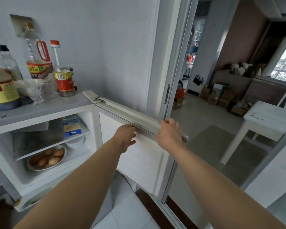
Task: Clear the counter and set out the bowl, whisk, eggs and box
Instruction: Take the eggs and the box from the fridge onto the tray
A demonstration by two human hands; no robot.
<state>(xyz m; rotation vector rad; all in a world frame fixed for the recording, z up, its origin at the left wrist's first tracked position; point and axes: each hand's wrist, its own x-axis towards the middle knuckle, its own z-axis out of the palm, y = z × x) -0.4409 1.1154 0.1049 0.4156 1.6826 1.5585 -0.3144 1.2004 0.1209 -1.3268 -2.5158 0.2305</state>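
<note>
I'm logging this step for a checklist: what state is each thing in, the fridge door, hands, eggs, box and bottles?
fridge door: open, swung right.
right hand: grips the door's top edge.
left hand: by the door's inner face, holding nothing.
eggs: on a plate inside the fridge.
box: lying on the shelf.
bottles: upright on the fridge top.
</note>
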